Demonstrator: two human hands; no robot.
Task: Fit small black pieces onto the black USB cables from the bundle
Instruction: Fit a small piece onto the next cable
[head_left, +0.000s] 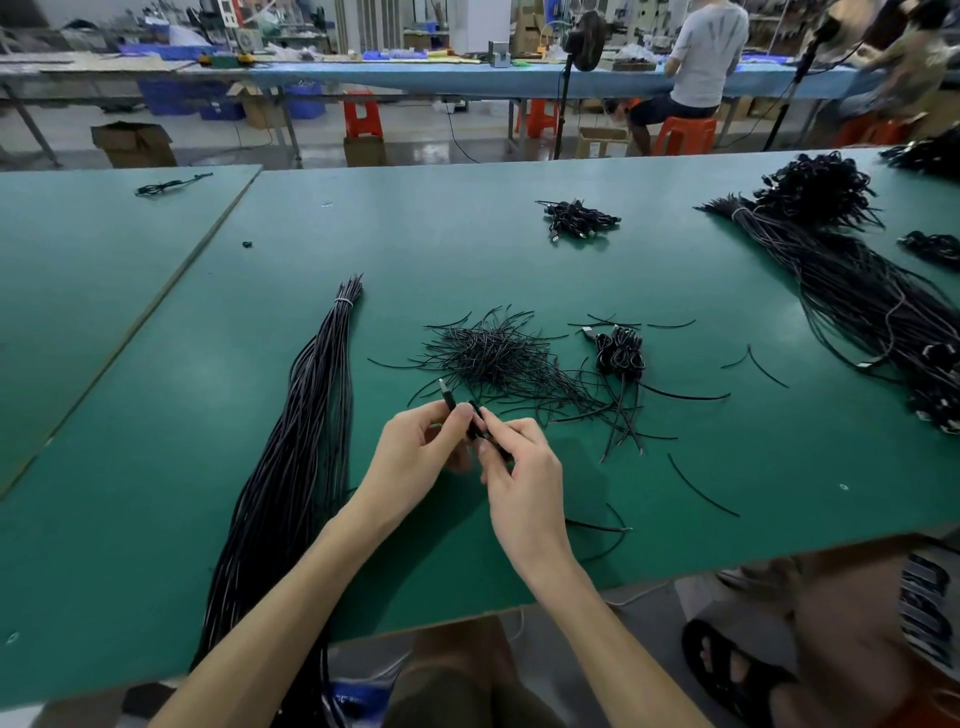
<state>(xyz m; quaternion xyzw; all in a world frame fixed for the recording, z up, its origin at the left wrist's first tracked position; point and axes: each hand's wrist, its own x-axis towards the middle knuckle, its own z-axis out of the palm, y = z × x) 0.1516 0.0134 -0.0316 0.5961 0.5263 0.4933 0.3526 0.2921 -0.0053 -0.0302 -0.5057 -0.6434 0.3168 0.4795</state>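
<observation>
Both hands (470, 447) pinch a USB cable (448, 397) over table (208, 415)

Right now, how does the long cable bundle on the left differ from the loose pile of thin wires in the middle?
The cable bundle is tied near its far end with a pale band; the wire pile is untied and scattered. The bundle's cables are long, run nearly parallel and hang over the near edge of the table; the pile's pieces are short, curved and lie crisscross wholly on the table. Both are black.
</observation>
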